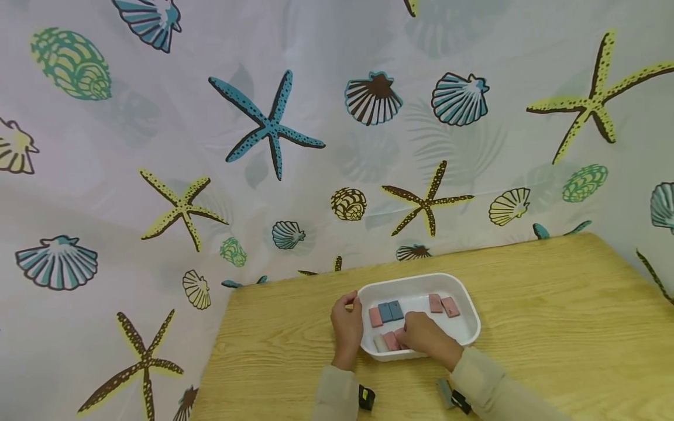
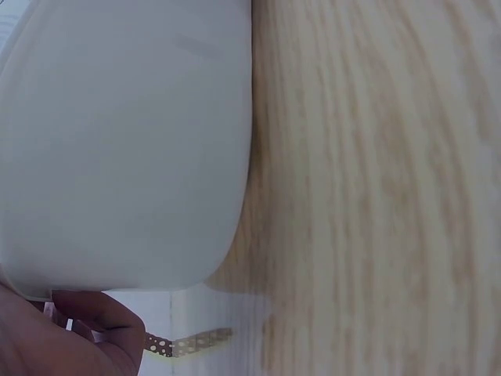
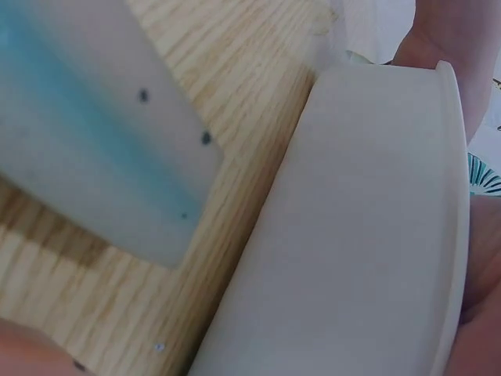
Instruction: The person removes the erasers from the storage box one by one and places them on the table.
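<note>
So there's a white tray (image 1: pixel 463 304) sitting on the wooden bench (image 1: pixel 553 304), a bit toward 6 o'clock of the bench's middle. Inside it are small flat tiles: two blue tiles (image 1: pixel 390 310) with a pink tile (image 1: pixel 375 316) next to them at 9 o'clock, a pink pair (image 1: pixel 443 305) off toward 3 o'clock, and along the near wall a whitish tile (image 1: pixel 380 342) beside another pink one (image 1: pixel 390 340).

The left hand (image 1: pixel 346 327) is curled over the tray's rim at 9 o'clock, gripping it; the left wrist view shows a fingertip tucked under the lip. The right hand (image 1: pixel 423 336) reaches into the tray at 6 o'clock with its fingers bent down over the near pink tiles. I honestly can't tell whether it's actually pinching one or just touching.

My take on doing this bit well: keep that left grip firm so the tray doesn't skate on the smooth wood, and catch a tile by its edges, since flat pieces are hard to lift off a slick floor. Sliding one up against the wall would probably help.
</note>
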`<action>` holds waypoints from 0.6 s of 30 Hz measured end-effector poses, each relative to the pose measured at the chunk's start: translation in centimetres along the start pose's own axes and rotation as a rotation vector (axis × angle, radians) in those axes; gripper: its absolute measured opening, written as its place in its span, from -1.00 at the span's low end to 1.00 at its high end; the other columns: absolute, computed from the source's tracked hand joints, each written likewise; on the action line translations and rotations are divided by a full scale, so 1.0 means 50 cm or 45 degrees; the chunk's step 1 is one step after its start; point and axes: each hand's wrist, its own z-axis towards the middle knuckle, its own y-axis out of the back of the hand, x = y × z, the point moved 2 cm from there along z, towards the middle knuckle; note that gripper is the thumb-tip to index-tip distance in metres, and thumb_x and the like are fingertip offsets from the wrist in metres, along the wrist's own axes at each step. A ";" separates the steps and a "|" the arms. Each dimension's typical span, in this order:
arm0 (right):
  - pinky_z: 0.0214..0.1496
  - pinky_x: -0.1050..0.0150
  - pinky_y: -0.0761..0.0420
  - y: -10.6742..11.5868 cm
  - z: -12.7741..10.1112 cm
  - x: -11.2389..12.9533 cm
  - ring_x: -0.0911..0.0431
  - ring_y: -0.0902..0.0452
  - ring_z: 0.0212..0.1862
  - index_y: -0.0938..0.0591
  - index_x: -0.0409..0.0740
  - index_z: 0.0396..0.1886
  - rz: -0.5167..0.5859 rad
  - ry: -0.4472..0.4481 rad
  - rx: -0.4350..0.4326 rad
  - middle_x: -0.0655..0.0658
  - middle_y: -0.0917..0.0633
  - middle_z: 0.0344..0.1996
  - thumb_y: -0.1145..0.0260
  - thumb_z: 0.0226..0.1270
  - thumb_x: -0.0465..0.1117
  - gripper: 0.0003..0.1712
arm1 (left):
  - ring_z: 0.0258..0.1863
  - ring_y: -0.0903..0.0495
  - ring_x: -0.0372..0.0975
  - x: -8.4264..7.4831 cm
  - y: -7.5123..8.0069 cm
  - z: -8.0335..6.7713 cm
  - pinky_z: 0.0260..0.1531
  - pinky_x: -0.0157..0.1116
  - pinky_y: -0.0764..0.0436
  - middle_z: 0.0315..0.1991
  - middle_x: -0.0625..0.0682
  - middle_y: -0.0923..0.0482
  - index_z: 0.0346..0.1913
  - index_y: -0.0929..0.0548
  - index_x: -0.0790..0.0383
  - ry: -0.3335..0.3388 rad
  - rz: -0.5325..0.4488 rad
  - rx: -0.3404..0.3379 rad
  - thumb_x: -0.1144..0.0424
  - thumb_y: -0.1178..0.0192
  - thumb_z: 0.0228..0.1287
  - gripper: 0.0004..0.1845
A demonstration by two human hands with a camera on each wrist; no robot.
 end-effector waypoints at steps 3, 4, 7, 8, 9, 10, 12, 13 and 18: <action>-0.67 0.36 -0.06 -0.002 0.003 0.000 0.22 -0.06 -0.74 -0.25 -0.07 -0.86 -0.001 -0.008 0.017 0.08 -0.15 -0.85 -0.24 -0.04 -0.35 -0.60 | -0.45 -0.47 -0.24 0.002 -0.002 0.001 -0.46 -0.37 -0.53 -0.29 0.03 -0.56 -0.11 -0.65 0.31 -0.033 -0.003 -0.013 0.37 -0.14 0.27 -0.82; -0.67 0.36 -0.07 -0.003 0.004 0.000 0.21 -0.07 -0.73 -0.26 -0.08 -0.85 0.003 -0.014 0.025 0.07 -0.16 -0.85 -0.24 -0.04 -0.35 -0.61 | -0.46 -0.47 -0.24 0.003 -0.002 0.001 -0.47 -0.37 -0.53 -0.30 0.03 -0.56 -0.12 -0.65 0.32 -0.045 -0.006 -0.016 0.38 -0.14 0.26 -0.82; -0.64 0.35 -0.15 -0.008 0.008 0.001 0.19 -0.16 -0.71 -0.33 -0.12 -0.79 0.018 -0.047 0.058 0.04 -0.24 -0.81 -0.26 -0.05 -0.35 -0.70 | -0.47 -0.48 -0.25 0.004 -0.001 0.001 -0.47 -0.37 -0.53 -0.29 0.04 -0.56 -0.12 -0.65 0.32 -0.052 -0.010 -0.011 0.38 -0.15 0.26 -0.82; -0.64 0.34 -0.18 -0.010 0.009 0.001 0.18 -0.20 -0.69 -0.36 -0.15 -0.75 0.026 -0.062 0.069 0.02 -0.28 -0.79 -0.27 -0.05 -0.35 -0.74 | -0.47 -0.48 -0.25 0.004 -0.002 0.001 -0.47 -0.37 -0.53 -0.29 0.03 -0.56 -0.11 -0.66 0.31 -0.041 -0.008 -0.005 0.38 -0.14 0.26 -0.82; -0.62 0.33 -0.22 -0.012 0.011 0.001 0.16 -0.23 -0.67 -0.39 -0.16 -0.71 0.027 -0.077 0.079 0.00 -0.32 -0.76 -0.29 -0.06 -0.35 -0.77 | -0.46 -0.48 -0.26 0.002 -0.001 0.001 -0.47 -0.38 -0.53 -0.28 0.02 -0.57 -0.11 -0.66 0.29 -0.026 -0.011 0.003 0.36 -0.14 0.27 -0.82; -0.61 0.32 -0.25 -0.014 0.012 0.000 0.15 -0.27 -0.65 -0.41 -0.18 -0.67 0.028 -0.088 0.087 -0.02 -0.36 -0.74 -0.30 -0.06 -0.34 -0.79 | -0.46 -0.48 -0.26 0.002 -0.002 0.001 -0.46 -0.37 -0.53 -0.28 0.02 -0.57 -0.11 -0.66 0.29 -0.022 -0.009 0.007 0.36 -0.15 0.27 -0.81; -0.58 0.30 -0.30 -0.015 0.014 0.001 0.12 -0.32 -0.61 -0.45 -0.21 -0.60 0.012 -0.109 0.103 -0.06 -0.42 -0.68 -0.33 -0.07 -0.34 -0.82 | -0.45 -0.48 -0.27 0.000 -0.003 0.000 -0.46 -0.38 -0.53 -0.28 0.02 -0.57 -0.10 -0.66 0.28 -0.009 0.000 0.013 0.35 -0.14 0.28 -0.81; -0.56 0.29 -0.31 -0.016 0.014 0.002 0.11 -0.34 -0.59 -0.45 -0.22 -0.57 0.007 -0.114 0.107 -0.07 -0.44 -0.66 -0.34 -0.07 -0.33 -0.81 | -0.45 -0.48 -0.27 -0.001 -0.003 0.000 -0.47 -0.38 -0.53 -0.28 0.02 -0.57 -0.10 -0.66 0.28 -0.005 0.004 0.012 0.34 -0.14 0.28 -0.81; -0.61 0.31 -0.28 -0.015 0.012 0.011 0.14 -0.30 -0.64 -0.44 -0.19 -0.65 0.000 -0.102 0.098 -0.04 -0.41 -0.72 -0.34 -0.09 -0.34 -0.79 | -0.44 -0.48 -0.25 -0.005 -0.001 -0.002 -0.46 -0.37 -0.54 -0.28 0.03 -0.57 -0.10 -0.66 0.29 0.005 0.007 -0.003 0.35 -0.14 0.28 -0.81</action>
